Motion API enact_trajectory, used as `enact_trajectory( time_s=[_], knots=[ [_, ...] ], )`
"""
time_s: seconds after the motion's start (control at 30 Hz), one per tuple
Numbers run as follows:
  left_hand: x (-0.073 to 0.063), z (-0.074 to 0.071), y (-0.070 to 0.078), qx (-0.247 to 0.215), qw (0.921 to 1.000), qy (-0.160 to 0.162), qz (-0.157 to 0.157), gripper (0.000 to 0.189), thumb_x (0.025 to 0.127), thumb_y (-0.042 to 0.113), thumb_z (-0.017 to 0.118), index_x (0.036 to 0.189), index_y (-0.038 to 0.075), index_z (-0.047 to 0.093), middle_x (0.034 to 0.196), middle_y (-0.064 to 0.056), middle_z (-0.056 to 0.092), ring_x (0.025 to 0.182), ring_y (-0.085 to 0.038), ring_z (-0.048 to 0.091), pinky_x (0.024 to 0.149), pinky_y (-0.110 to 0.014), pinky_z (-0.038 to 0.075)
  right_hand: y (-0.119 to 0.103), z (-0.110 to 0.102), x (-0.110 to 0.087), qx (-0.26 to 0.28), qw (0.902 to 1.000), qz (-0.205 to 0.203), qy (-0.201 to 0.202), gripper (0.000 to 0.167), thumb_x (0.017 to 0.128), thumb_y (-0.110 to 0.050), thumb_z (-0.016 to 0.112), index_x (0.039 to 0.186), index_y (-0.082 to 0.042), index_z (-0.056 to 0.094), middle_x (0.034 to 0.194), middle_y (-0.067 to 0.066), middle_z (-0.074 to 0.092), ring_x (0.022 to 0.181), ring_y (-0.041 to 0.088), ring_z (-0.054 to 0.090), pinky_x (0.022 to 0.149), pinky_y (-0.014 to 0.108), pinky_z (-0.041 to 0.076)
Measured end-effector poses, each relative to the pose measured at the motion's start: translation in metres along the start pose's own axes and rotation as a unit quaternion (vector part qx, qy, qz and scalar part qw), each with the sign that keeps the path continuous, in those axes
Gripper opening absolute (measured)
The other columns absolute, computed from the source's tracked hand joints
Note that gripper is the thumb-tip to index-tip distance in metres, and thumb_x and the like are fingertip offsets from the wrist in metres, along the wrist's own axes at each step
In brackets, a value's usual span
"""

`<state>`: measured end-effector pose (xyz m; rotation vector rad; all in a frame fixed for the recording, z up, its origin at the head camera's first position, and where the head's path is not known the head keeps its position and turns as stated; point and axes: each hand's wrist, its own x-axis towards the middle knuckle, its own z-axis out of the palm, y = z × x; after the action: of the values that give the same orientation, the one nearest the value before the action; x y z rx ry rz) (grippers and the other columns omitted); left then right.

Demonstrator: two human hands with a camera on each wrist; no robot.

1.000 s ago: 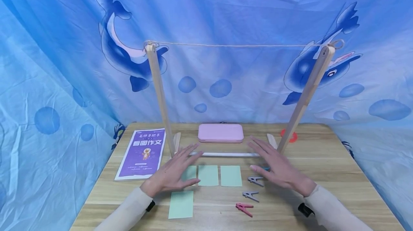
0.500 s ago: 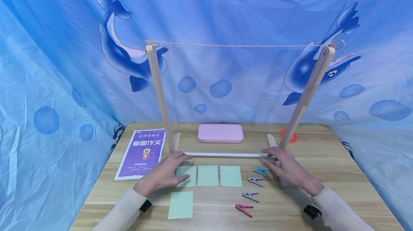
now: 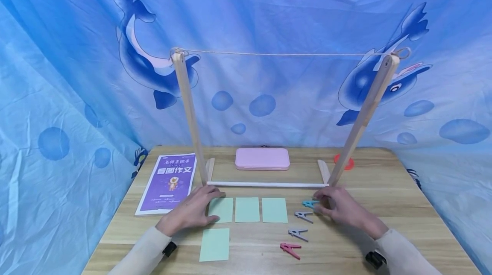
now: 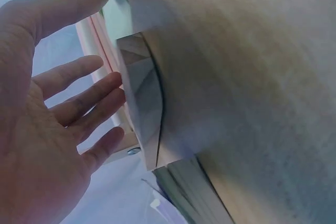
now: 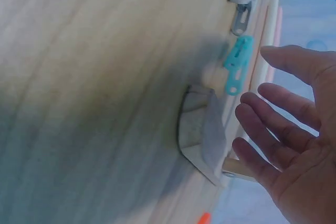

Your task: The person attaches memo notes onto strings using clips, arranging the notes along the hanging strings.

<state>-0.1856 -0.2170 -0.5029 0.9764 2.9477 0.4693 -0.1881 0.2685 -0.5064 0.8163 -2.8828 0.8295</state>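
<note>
A wooden stand (image 3: 187, 108) has two upright posts, a white crossbar (image 3: 265, 184) low down and a string (image 3: 284, 54) tied across its top. My left hand (image 3: 191, 211) is by the left post's base, fingers loosely bent; in the left wrist view its fingertips are beside the stand's left wooden foot (image 4: 140, 98). My right hand (image 3: 344, 209) is by the right post's base, close to a teal clothespin (image 3: 309, 203). The right wrist view has the right foot (image 5: 199, 129) beside its relaxed fingers. Neither hand holds anything; whether they touch the feet I cannot tell.
Several pale green paper sheets (image 3: 247, 209) lie in front of the crossbar. Two grey clothespins (image 3: 298, 234) and a pink clothespin (image 3: 291, 249) are at their right. Behind the bar is a pink case (image 3: 262, 158). A purple book (image 3: 169, 183) lies left, a red ring (image 3: 349, 163) right.
Both hands have come lower and nearer to me, and apart to the sides, from over the crossbar to the stand's feet. The teal clothespin has come into view. Stand and papers stay put.
</note>
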Motion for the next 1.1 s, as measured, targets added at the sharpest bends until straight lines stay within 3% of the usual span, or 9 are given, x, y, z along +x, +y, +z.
enact_trajectory(
  time_s=[0.2,0.33,0.7,1.1],
  knots=[
    [0.0013,0.0004,0.0009,0.002,0.9999,-0.013,-0.007,0.069,0.08,0.036,0.089,0.141,0.012,0.064,0.142,-0.015,0.062,0.132,-0.037,0.058,0.115,-0.062,0.046,0.001,0.0052,0.0001,-0.009,0.9995,0.016,-0.025,0.032,0.081,-0.017,0.089,0.11,-0.012,0.076,0.1,-0.003,0.076,0.087,0.006,0.068,0.078,0.028,0.062],
    [0.003,-0.0007,0.0028,0.006,0.9996,-0.025,-0.01,0.069,0.082,0.035,0.088,0.141,0.01,0.064,0.14,-0.013,0.062,0.13,-0.036,0.059,0.115,-0.06,0.047,0.0005,0.005,0.0009,-0.007,0.9992,0.026,-0.031,0.033,0.08,-0.013,0.089,0.11,-0.011,0.076,0.099,-0.002,0.074,0.084,0.005,0.066,0.074,0.025,0.06],
    [0.0051,-0.0007,0.0033,-0.028,0.998,-0.046,-0.032,0.068,0.084,0.032,0.087,0.143,0.009,0.062,0.13,-0.006,0.06,0.119,-0.025,0.059,0.107,-0.053,0.053,0.0017,0.0077,0.0019,-0.029,0.9993,0.008,-0.024,0.029,0.081,-0.01,0.087,0.108,-0.011,0.077,0.1,-0.002,0.075,0.086,0.008,0.068,0.075,0.026,0.062],
    [0.0028,0.0044,0.0015,-0.063,0.9977,-0.012,-0.025,0.062,0.08,0.028,0.09,0.135,0.014,0.066,0.12,0.0,0.059,0.107,-0.016,0.058,0.099,-0.046,0.054,0.0007,0.0113,0.0041,-0.044,0.9979,0.034,-0.034,0.027,0.08,-0.014,0.088,0.105,-0.014,0.077,0.097,-0.005,0.073,0.084,0.003,0.065,0.074,0.022,0.057]
  ],
)
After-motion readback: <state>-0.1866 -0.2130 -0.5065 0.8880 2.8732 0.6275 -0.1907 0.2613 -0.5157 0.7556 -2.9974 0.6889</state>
